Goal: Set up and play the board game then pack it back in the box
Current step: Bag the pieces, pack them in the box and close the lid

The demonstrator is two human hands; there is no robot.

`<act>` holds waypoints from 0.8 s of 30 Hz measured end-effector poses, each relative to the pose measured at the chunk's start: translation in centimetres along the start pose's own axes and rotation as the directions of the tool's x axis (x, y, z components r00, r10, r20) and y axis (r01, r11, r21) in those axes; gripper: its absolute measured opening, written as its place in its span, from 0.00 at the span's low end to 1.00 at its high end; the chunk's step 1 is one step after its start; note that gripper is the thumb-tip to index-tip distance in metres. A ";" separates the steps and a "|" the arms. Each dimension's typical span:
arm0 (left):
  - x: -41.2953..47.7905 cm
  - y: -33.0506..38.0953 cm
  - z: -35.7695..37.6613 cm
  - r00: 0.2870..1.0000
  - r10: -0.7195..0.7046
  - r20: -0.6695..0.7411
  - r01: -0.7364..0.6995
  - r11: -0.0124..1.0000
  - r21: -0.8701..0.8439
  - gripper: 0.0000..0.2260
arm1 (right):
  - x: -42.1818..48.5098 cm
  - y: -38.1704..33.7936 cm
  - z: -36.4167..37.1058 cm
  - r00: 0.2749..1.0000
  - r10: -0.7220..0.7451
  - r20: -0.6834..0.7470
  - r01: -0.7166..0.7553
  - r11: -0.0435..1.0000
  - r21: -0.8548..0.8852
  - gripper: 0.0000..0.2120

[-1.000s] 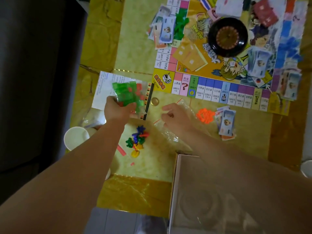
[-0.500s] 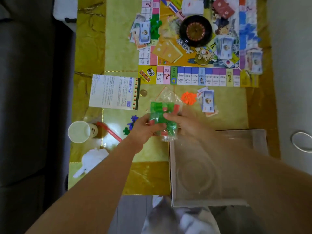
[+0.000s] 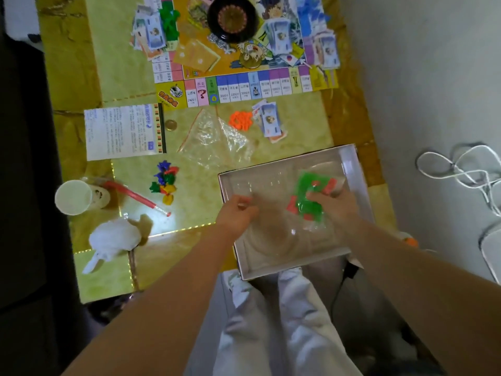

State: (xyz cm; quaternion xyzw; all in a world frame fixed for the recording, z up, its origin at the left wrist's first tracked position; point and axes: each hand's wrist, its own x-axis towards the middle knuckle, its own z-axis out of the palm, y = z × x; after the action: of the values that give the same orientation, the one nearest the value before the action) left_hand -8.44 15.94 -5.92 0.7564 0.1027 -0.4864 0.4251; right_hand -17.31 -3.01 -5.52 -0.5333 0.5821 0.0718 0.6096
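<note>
The open white game box (image 3: 353, 169) sits at the table's near edge, partly over my lap, with a clear plastic insert inside. My right hand (image 3: 337, 206) grips a clear bag of green and red pieces (image 3: 309, 189) down inside the box. My left hand (image 3: 238, 213) hovers at the box's left wall with its fingers curled; I cannot tell whether it holds anything. The game board (image 3: 244, 88) lies at the far end of the table, with a black spinner wheel (image 3: 231, 19), cards and banknotes on it.
Between board and box lie an empty clear bag (image 3: 217, 137), orange pieces (image 3: 240, 120), banknotes (image 3: 269, 122), coloured tokens (image 3: 164, 181), a rule sheet (image 3: 122, 131) and a coin (image 3: 170, 125). A paper cup (image 3: 72, 197), red stick (image 3: 135, 196) and tissue (image 3: 113, 238) sit left. Cables (image 3: 461, 172) lie on the floor.
The bag of green and red pieces went from my left hand over the table into the box, now under my right hand. My left hand let go of it.
</note>
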 end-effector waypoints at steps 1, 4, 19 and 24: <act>0.2 0.0 0.7 1.000 0.025 0.001 -0.025 0.998 0.055 0.17 | 0.4 0.2 -0.9 0.999 0.001 -0.040 0.001 0.999 0.041 0.15; 1.1 0.5 2.8 0.986 0.151 -0.065 -0.136 0.972 0.190 0.24 | 1.8 -0.1 -2.5 0.994 -0.005 -0.108 0.023 0.985 0.170 0.11; 4.6 2.2 5.7 0.978 0.074 -0.194 -0.009 0.949 0.314 0.26 | 5.5 -2.1 -5.1 0.948 -0.055 -0.313 -0.058 0.938 -0.342 0.40; 5.0 2.2 6.0 0.967 0.072 -0.243 0.013 0.943 0.333 0.24 | 5.1 -2.2 -6.0 0.950 -0.308 -0.046 0.226 0.783 -0.580 0.14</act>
State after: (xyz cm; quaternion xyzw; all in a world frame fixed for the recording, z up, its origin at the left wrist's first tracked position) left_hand -8.57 8.78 -9.81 0.8741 0.0610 -0.3902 0.2826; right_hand -17.97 -11.08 -6.81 -0.7710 0.4932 0.1177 0.3852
